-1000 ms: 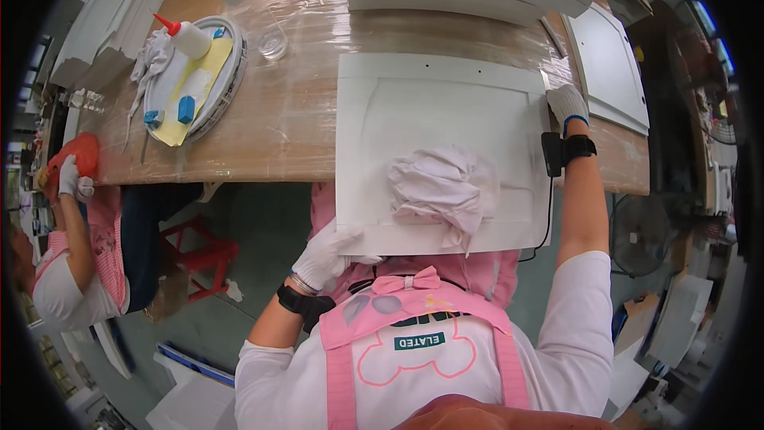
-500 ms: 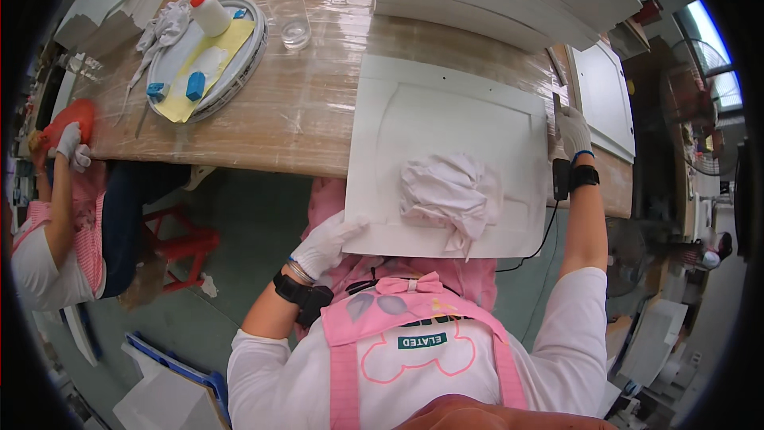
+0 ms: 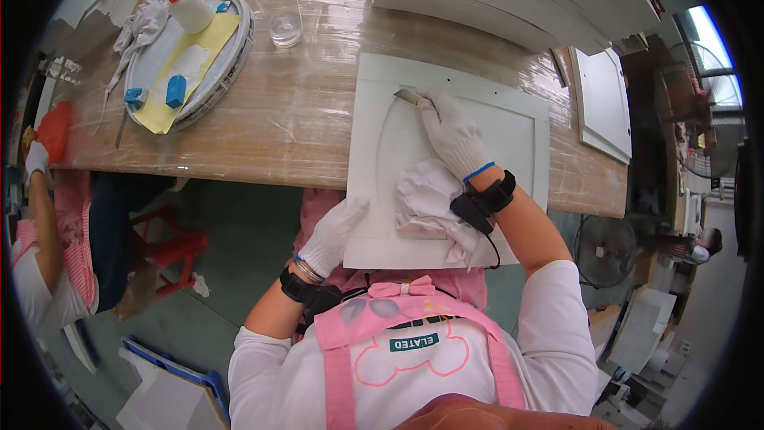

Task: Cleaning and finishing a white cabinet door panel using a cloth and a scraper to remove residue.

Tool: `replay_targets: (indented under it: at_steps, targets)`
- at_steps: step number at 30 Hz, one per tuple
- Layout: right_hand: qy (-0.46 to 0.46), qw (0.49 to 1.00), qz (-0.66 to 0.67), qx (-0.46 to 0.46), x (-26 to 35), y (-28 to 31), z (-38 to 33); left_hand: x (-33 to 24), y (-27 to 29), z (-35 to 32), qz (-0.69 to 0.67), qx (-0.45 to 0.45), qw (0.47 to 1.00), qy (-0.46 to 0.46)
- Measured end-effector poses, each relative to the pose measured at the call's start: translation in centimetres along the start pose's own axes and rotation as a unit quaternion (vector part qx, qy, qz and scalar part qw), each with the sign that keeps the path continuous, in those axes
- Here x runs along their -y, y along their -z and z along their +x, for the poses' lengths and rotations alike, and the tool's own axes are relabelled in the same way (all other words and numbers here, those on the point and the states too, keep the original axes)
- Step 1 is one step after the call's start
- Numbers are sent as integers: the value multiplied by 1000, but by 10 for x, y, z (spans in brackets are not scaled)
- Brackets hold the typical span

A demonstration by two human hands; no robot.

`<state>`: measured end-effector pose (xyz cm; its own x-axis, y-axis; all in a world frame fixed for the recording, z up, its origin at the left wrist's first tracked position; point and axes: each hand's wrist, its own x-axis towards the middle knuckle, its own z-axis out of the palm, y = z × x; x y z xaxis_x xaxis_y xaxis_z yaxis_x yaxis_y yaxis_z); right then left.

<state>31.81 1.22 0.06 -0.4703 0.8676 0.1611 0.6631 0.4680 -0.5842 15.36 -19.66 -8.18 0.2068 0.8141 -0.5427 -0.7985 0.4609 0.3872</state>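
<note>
And there's the right hand, fingers closed around a small grey blade, right at the upper left of the white panel's recess! The left hand grasps that panel's left edge. The panel's far part lies over the table, its near part overhanging, a crumpled rag on top by the right wrist.

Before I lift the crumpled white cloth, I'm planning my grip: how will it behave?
The cloth likely feels floppy, given its slumping folds. It is probably light, seeming thin. Rolling seems unlikely, as it lies loosely heaped on the panel.
</note>
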Motion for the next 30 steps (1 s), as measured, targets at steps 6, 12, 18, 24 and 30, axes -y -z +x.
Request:
replay_targets:
  at_steps: [6, 12, 18, 24, 30]
  targets:
    - [40, 997, -28, -60, -15, -19, -1, -5, -5, -2, 85, -6, 996, -11]
    - [58, 990, -105, -73, -13, -21, -3, -5, -7, -3, 116, -21, 993, -18]
    - [28, 992, -117, -30, -10, -18, -2, -4, -6, -3, 119, -24, 992, -23]
    - [32, 991, -128, -28, -11, -21, -3, -4, -7, -4, 136, -28, 990, -39]
    - [38, 994, -102, 1, 0, -18, -9, -6, -11, -6, 170, -51, 983, -52]
